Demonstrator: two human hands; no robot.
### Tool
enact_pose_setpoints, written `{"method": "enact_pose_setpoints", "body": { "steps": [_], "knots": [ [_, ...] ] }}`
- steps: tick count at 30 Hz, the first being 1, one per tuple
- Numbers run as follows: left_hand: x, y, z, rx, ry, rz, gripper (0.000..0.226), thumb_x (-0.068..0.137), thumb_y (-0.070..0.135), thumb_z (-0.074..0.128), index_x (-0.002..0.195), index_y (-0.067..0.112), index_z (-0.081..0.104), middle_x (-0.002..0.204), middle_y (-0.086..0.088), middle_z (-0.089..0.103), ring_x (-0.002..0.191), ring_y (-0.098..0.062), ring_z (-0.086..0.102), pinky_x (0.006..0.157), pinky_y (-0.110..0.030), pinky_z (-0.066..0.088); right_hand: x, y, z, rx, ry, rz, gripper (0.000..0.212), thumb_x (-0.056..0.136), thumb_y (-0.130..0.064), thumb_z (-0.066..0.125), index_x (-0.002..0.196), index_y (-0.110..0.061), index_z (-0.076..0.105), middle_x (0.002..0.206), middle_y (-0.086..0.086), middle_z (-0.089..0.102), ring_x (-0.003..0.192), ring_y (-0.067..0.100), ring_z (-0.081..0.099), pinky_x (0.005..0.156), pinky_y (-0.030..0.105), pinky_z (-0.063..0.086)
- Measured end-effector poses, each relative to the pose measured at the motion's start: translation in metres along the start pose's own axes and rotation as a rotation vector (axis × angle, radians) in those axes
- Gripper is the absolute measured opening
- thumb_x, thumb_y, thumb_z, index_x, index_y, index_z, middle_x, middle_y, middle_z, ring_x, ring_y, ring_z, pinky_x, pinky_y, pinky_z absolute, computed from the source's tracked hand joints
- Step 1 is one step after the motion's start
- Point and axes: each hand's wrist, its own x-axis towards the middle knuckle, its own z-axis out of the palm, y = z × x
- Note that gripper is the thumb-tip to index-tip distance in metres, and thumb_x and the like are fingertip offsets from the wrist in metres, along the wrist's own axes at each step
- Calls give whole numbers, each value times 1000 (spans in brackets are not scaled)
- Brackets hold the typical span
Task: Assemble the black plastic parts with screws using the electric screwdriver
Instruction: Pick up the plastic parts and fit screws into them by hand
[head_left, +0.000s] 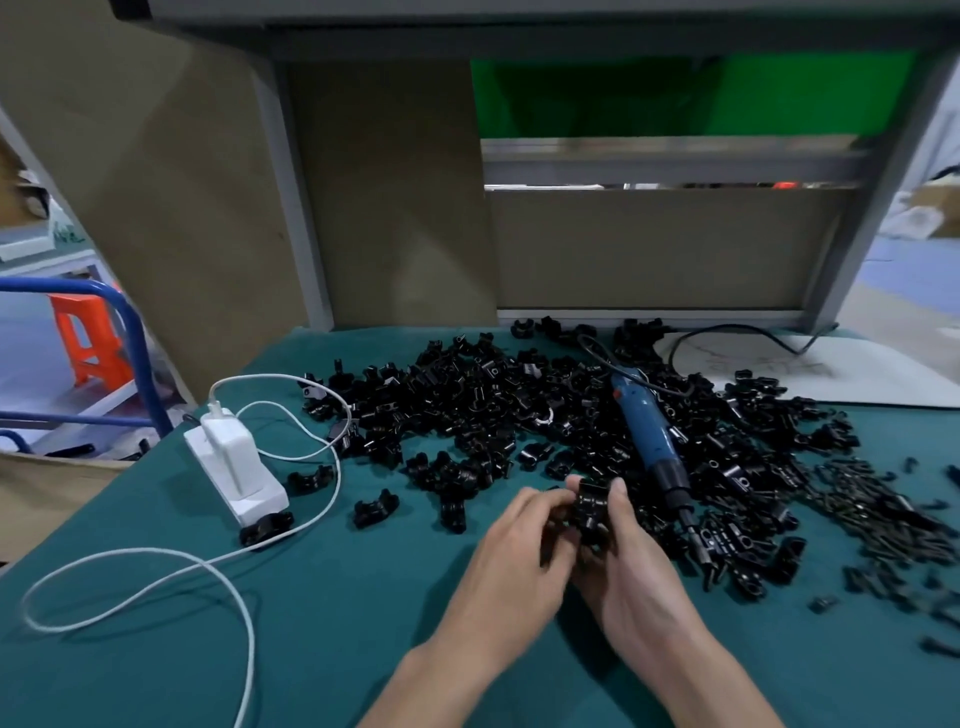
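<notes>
On the desk (363, 597), the heap of black plastic parts (467, 410) carries the electric screwdriver (652, 447), its length running away with the bit end nearest, just beside the right hand (639, 571), which with the left hand (514, 545) pinches one black part (589, 512).

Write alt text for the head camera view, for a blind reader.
Left hand and right hand hold a black plastic part over a green table. A blue electric screwdriver lies on a pile of black parts; a white charger sits left.
</notes>
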Motion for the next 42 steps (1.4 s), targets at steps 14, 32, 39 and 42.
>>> {"method": "enact_pose_setpoints", "body": {
  "steps": [14, 32, 39, 42],
  "knots": [
    [5, -3, -14, -739, 274, -466, 15, 97, 34, 61, 102, 27, 73, 80, 11, 71, 75, -5, 67, 73, -21, 53, 1, -3, -4, 99, 62, 0, 33, 109, -23, 41, 130, -6, 62, 123, 27, 71, 111, 34, 72, 92, 41, 62],
    [2, 5, -20, -1386, -53, -649, 41, 89, 10, 66, 128, 0, 58, 97, -14, 68, 74, -16, 64, 65, -25, 57, -14, -18, -24, 93, -40, -30, 27, 82, -15, 69, 108, -18, 71, 102, 3, 74, 96, 16, 73, 90, 35, 50],
    [-1, 9, -4, -1208, -50, -550, 28, 82, 25, 70, 105, 9, 73, 93, -11, 72, 72, -15, 65, 66, -25, 56, -9, -10, -25, 4, -103, -155, 32, 77, 4, 71, 106, -4, 63, 103, 19, 74, 94, 26, 74, 79, 25, 61],
    [-2, 7, -2, -1197, -3, -543, 30, 81, 29, 70, 105, 11, 76, 98, -12, 73, 79, -18, 68, 71, -29, 59, -8, -6, -25, -250, -47, -264, 31, 85, 11, 68, 90, -19, 66, 104, 6, 75, 94, 19, 73, 77, 23, 58]
  ]
}}
